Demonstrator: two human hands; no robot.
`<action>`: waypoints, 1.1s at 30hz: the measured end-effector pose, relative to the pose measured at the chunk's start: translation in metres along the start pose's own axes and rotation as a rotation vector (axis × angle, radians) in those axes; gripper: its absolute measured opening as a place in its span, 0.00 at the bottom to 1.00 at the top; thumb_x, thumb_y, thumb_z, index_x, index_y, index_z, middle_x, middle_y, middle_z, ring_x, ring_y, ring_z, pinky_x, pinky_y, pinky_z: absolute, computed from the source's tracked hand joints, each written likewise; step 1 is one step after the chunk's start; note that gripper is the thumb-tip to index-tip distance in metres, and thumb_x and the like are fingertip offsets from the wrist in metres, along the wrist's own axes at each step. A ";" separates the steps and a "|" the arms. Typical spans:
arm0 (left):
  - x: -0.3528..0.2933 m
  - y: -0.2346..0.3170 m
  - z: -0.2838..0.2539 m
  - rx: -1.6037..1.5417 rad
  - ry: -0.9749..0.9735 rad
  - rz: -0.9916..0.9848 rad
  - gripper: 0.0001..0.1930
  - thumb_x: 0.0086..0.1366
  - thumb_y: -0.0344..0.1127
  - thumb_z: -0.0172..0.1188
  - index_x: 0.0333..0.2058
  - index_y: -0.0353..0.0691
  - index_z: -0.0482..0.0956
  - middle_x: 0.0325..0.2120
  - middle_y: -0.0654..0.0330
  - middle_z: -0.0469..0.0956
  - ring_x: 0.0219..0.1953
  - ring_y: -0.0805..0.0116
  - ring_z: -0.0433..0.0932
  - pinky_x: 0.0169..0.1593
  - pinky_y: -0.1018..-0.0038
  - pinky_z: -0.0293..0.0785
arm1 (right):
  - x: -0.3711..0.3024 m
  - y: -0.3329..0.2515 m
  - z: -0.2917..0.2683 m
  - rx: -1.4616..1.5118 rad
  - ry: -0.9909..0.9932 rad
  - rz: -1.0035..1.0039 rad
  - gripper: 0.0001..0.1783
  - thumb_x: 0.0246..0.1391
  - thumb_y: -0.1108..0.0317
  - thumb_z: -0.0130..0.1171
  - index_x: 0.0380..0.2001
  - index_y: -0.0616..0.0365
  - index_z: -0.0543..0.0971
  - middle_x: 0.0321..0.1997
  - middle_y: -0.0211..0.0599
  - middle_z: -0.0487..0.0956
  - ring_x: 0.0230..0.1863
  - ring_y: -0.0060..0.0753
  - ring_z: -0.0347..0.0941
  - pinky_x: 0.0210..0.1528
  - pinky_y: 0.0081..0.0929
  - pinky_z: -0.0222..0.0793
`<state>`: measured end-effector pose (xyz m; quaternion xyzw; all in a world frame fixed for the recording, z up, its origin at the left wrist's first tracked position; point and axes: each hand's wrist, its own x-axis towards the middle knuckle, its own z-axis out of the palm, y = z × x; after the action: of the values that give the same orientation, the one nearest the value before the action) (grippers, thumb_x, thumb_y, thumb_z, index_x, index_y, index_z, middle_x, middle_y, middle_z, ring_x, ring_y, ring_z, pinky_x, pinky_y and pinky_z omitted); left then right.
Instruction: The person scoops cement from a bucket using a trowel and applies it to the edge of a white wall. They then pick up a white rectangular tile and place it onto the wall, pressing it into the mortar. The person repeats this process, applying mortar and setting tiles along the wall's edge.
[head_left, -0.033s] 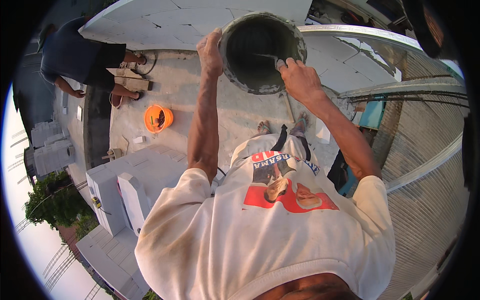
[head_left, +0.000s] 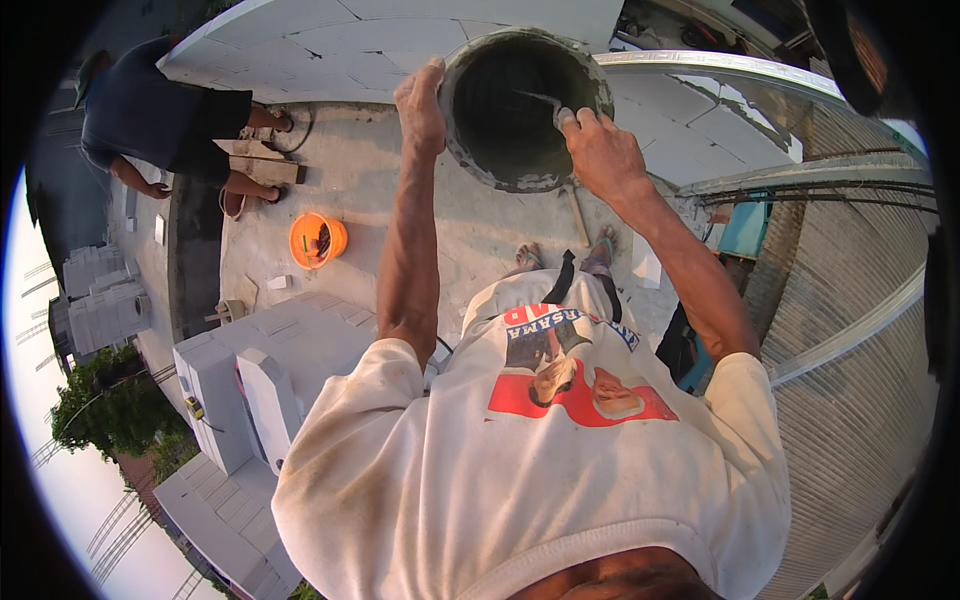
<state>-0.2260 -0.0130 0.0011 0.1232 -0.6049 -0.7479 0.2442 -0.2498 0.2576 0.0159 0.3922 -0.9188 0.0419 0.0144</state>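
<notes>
A round black bucket (head_left: 465, 165), its rim crusted with grey mortar, is tilted so that its mouth faces me. My left hand (head_left: 421, 108) grips the bucket's left rim, fingers closed over the edge. Inside the right side of the mouth, my right hand (head_left: 603, 150) is closed on what looks like a trowel (head_left: 543, 97). Only its thin, bent metal neck shows clearly; the blade is lost in the dark interior. Wet grey mortar coats the bucket's inner wall, and its bottom is too dark to make out.
Beyond the bucket runs a low white block wall (head_left: 380, 45). An orange bucket (head_left: 330, 240) with tools stands left on the concrete floor. Stacked white blocks (head_left: 270, 345) rise at near left. A person (head_left: 165, 115) bends over at far left. Corrugated roofing (head_left: 850, 400) lies right.
My right hand has shifted slightly to the right with the trowel, and more of the trowel's neck shows. The left hand stays on the rim.
</notes>
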 end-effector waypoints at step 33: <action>-0.030 0.040 0.065 0.317 0.005 0.600 0.19 0.70 0.38 0.60 0.22 0.30 0.76 0.18 0.68 0.69 0.24 0.79 0.63 0.27 0.74 0.59 | 0.034 -0.040 -0.044 0.257 -0.167 0.355 0.10 0.56 0.72 0.60 0.39 0.64 0.86 0.47 0.53 0.85 0.46 0.53 0.86 0.47 0.44 0.85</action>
<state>-0.2227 0.0516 0.0515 -0.0221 -0.7223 -0.5392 0.4325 -0.2449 0.2090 0.0647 0.2255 -0.9585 0.1277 -0.1191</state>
